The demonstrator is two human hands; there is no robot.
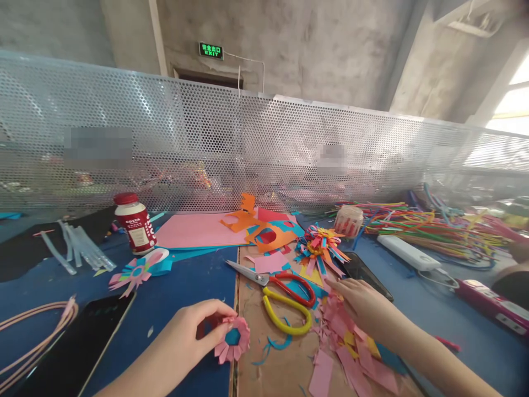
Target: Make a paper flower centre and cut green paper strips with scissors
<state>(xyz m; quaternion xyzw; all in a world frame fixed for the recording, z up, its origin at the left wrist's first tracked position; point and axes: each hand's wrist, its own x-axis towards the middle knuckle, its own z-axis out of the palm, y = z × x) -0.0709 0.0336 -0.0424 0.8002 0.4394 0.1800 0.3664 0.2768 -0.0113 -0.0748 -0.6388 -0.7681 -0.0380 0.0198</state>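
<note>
My left hand point(209, 325) is closed on a small pink paper flower point(243, 336) with a round blue centre, pinched between thumb and fingers. Over a heap of loose pink paper strips point(351, 366), my right hand point(357, 300) reaches with fingers stretched out, the tips touching the upper end of the heap; I see nothing gripped in it. Between the hands lie scissors point(264, 280) with one red and one yellow handle, blades apart. A many-coloured paper-strip flower point(320, 245) sits just beyond my right hand.
Orange cut-out paper point(264, 234) and pink sheets point(198, 230) lie behind the scissors. A red-capped bottle point(134, 223), a pink-and-blue paper flower point(138, 271) and clear glue sticks point(85, 245) are left. At right are a phone point(367, 274), white power bank point(407, 252) and pipe cleaners point(417, 223).
</note>
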